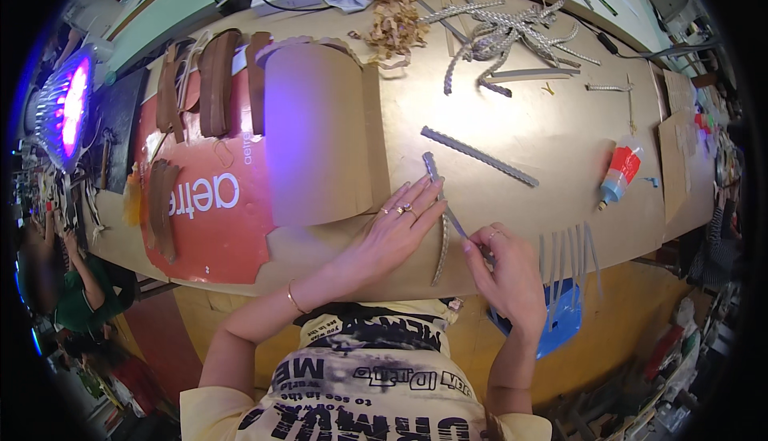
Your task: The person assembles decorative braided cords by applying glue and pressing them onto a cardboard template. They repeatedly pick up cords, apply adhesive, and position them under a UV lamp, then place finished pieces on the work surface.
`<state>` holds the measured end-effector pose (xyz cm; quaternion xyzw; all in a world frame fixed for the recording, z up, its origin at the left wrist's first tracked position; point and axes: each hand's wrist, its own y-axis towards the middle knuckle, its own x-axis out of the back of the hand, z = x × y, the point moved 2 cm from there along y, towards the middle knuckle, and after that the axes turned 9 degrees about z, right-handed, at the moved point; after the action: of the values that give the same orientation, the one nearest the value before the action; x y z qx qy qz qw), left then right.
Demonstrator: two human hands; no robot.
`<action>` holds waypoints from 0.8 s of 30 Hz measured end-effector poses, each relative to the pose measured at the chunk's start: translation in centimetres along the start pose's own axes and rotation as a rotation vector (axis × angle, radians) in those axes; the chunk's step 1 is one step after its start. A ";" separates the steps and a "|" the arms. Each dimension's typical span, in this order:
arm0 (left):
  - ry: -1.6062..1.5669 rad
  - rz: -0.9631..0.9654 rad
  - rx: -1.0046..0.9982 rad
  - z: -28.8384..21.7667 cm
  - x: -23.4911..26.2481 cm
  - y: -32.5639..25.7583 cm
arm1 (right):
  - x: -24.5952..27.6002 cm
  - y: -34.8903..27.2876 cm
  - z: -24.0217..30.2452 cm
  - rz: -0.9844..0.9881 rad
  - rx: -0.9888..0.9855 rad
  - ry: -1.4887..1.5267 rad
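My left hand [404,215] lies flat on the gold-brown table [560,153], fingers stretched out, pressing on a narrow grey strip. The strip's scalloped, braid-like far end [431,167] shows past my fingertips. Between my hands runs a thin plain grey strip [455,222], its near end pinched by the thumb and fingers of my right hand [504,269]. Whether both pieces are one strip is hidden under my left hand. Beside my left fingertips, a braided cord [442,255] runs toward the table's front edge. Farther off lies a grey scalloped strip [480,156].
A curved brown sheet [312,137] stands on a red board [212,245] with brown strips [214,81]. Braided cords [512,37] and tan scraps [395,21] lie at the back. A bottle [616,177] is right; grey strips [563,249] overhang the edge above a blue stool [564,321].
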<state>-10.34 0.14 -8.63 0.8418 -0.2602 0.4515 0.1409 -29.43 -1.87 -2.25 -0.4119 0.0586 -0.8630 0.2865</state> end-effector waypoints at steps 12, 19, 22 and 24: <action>0.101 0.197 -0.058 -0.1 -1.1 -1.9 | -5.3 -2.0 -0.3 0.057 -0.218 0.339; 0.271 0.248 -0.089 -0.4 -0.7 -2.7 | -4.8 -2.2 -0.3 0.017 -0.267 0.374; 0.245 0.268 -0.133 -0.3 -0.7 -2.7 | -3.9 -1.7 -0.4 0.035 -0.266 0.346; 0.240 0.238 -0.143 -0.3 -0.8 -2.6 | -3.3 -1.4 -0.2 0.035 -0.246 0.331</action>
<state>-9.43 2.65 -9.15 0.7329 -0.3709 0.5425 0.1758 -28.57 1.08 -4.20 -0.2955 0.2169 -0.9001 0.2355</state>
